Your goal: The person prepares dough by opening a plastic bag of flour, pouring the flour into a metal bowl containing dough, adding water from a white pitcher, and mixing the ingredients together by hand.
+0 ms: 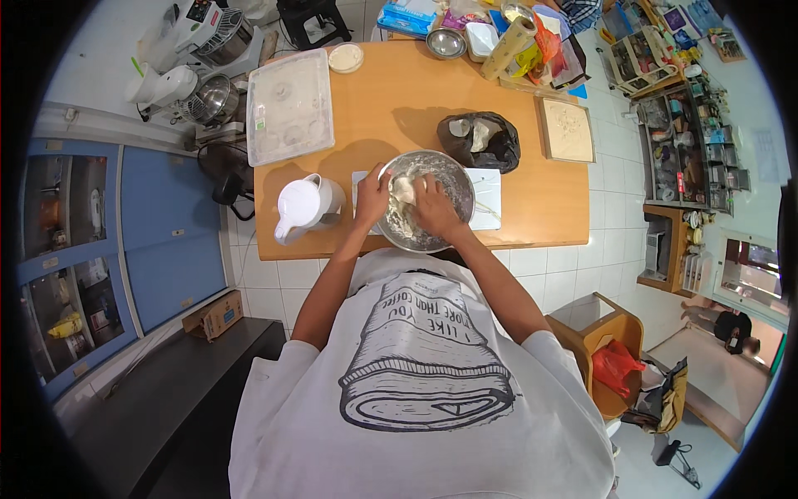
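A steel mixing bowl (456, 185) stands at the near edge of the wooden table, its inner wall smeared with flour and sticky bits. In its left half lies a pale, lumpy dough (403, 193). My left hand (373, 198) grips the bowl's left rim, thumb toward the inside. Inside the bowl, my right hand (435, 206) has its bent fingers pressed into the dough; the fingertips are partly hidden. Under the bowl, a white board or sheet (487, 198) shows at both sides. A white pitcher (304, 206) stands left of my left hand.
Beyond the bowl sits an open black plastic bag (504, 150). A floured, clear-lidded tray (290, 108) lies at the table's left, a square tray of flour (567, 130) at its right edge. Bowls, a roll of wrap (509, 48) and packages crowd the far side. Mixers (214, 98) stand far left.
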`<action>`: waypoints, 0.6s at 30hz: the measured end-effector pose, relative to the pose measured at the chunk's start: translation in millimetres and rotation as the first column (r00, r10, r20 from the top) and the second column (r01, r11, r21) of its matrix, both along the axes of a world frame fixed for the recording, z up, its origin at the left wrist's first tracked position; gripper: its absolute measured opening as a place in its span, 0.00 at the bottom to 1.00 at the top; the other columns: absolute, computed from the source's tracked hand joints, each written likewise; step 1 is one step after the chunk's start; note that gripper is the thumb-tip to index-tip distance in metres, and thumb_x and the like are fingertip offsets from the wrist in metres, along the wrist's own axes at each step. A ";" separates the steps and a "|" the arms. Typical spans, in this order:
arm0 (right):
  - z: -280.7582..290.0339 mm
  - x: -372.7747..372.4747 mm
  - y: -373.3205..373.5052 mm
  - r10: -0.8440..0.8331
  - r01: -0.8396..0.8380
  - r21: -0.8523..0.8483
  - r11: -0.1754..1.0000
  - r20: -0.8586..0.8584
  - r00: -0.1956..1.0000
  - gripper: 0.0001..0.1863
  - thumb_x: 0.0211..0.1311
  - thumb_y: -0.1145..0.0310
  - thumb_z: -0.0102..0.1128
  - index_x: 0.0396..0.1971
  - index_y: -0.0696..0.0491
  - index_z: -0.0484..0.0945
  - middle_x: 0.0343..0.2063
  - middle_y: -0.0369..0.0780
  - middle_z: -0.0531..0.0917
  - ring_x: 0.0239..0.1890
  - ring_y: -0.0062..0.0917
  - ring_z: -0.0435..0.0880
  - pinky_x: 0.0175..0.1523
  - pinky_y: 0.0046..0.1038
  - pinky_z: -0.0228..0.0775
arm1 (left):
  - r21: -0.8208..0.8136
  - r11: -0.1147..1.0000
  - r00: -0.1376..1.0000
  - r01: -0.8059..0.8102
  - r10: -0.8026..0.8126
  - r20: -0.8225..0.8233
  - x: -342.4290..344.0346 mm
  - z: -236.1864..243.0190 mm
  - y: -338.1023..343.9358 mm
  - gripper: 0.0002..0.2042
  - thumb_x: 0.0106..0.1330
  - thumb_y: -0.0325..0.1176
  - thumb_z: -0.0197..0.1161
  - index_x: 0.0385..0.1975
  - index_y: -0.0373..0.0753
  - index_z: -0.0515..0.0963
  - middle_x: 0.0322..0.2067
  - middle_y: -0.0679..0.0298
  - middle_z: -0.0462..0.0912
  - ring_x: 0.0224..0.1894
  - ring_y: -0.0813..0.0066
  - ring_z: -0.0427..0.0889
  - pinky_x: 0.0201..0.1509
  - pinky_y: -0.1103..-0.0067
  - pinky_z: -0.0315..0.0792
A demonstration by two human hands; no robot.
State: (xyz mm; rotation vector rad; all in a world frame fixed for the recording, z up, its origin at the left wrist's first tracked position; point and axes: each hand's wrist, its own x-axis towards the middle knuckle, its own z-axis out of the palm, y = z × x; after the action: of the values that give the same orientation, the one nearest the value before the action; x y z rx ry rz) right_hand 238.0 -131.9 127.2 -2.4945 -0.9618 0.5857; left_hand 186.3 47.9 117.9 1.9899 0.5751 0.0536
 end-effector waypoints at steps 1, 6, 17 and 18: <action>2.8 -6.5 -7.1 -0.005 0.006 0.012 1.000 -0.029 1.000 0.39 0.62 0.56 0.72 0.68 0.53 0.62 0.72 0.61 0.56 0.70 0.64 0.64 0.60 0.59 0.75 | 0.002 1.000 1.000 -0.003 0.003 0.002 -0.1 -2.1 -0.2 0.16 0.81 0.43 0.54 0.52 0.34 0.77 0.36 0.39 0.84 0.38 0.40 0.84 0.43 0.62 0.76; 21.5 -43.9 -41.4 0.061 -0.058 0.058 0.997 -0.052 0.997 0.50 0.62 0.53 0.72 0.77 0.54 0.53 0.78 0.59 0.43 0.73 0.65 0.56 0.73 0.58 0.62 | 0.028 0.998 0.983 -0.058 0.052 0.175 -2.0 -10.3 -4.4 0.12 0.79 0.38 0.57 0.45 0.32 0.76 0.23 0.41 0.76 0.25 0.41 0.78 0.31 0.61 0.70; 76.7 -10.8 -28.2 -0.051 0.039 0.318 0.947 0.029 0.998 0.30 0.59 0.64 0.72 0.62 0.55 0.77 0.73 0.49 0.65 0.71 0.52 0.67 0.71 0.49 0.67 | 0.006 1.000 0.987 0.011 -0.012 0.158 0.4 -8.0 -2.5 0.12 0.79 0.37 0.56 0.44 0.33 0.76 0.24 0.41 0.78 0.27 0.42 0.80 0.32 0.61 0.72; 66.0 -9.8 -21.3 -0.026 0.038 0.302 0.952 -0.044 0.999 0.32 0.59 0.65 0.72 0.64 0.54 0.76 0.73 0.48 0.66 0.71 0.50 0.68 0.71 0.48 0.67 | 0.000 1.000 0.989 0.017 -0.017 0.148 1.1 -6.3 -2.6 0.12 0.79 0.37 0.56 0.45 0.33 0.76 0.24 0.41 0.78 0.27 0.43 0.81 0.33 0.61 0.72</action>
State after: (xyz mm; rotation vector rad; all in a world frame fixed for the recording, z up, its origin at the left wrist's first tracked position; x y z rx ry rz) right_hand 228.2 -153.3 193.2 -2.2130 -0.9183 0.4377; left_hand 187.3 45.3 111.6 1.9701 0.4619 0.1894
